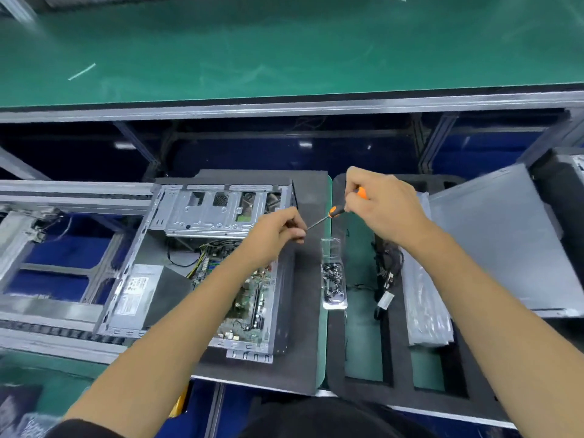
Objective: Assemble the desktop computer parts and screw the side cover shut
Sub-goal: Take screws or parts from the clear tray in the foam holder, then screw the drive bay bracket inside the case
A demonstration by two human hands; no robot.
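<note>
An orange-handled screwdriver (pixel 346 206) is held in the right hand (pixel 384 205), fingers curled round the handle, the shaft angled down and left. Its tip is met by the left hand (pixel 274 233), whose fingertips are pinched together at the tip; a screw is probably being seated there, though it is too small to be made out. Both hands are held above the right edge of the open computer case (pixel 202 267), which lies on its side on a dark foam mat (pixel 305 311) on the tabletop, motherboard (pixel 249 298) and drive cage (pixel 218 210) exposed. A clear bag of dark screws (pixel 333 281) lies just right of the case. The grey side cover (pixel 502 238) is seen well apart at the right, not yet fitted. For this step to go well, the screw should be set squarely on the tip and steadied by the left grip until the hole is reached; the shaft is best kept in line with the hole, and light pressure applied before turning, so the screw is not dropped into the board.
</note>
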